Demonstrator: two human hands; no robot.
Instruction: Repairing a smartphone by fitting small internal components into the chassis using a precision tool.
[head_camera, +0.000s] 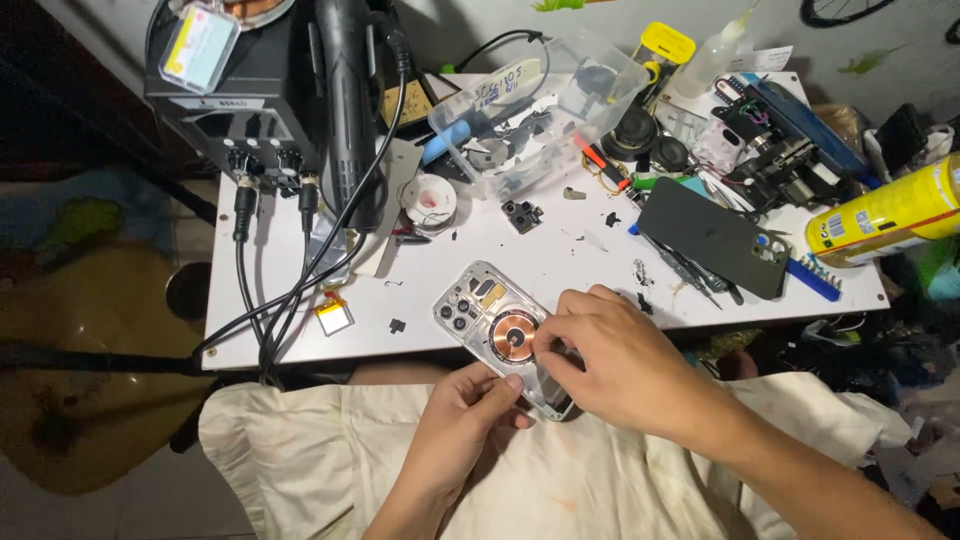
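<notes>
Clear phone back (480, 310) (copper coil showing) gripped by left hand (462, 420), right hand (610, 360) pinching.

White worktable (300, 330) lit from above, pale wall (600, 25) behind, dim floor (90, 320) at left

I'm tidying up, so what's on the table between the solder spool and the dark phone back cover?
In the head view, a small black camera module lies between the solder spool and dark cover, plus tiny scraps.
</notes>
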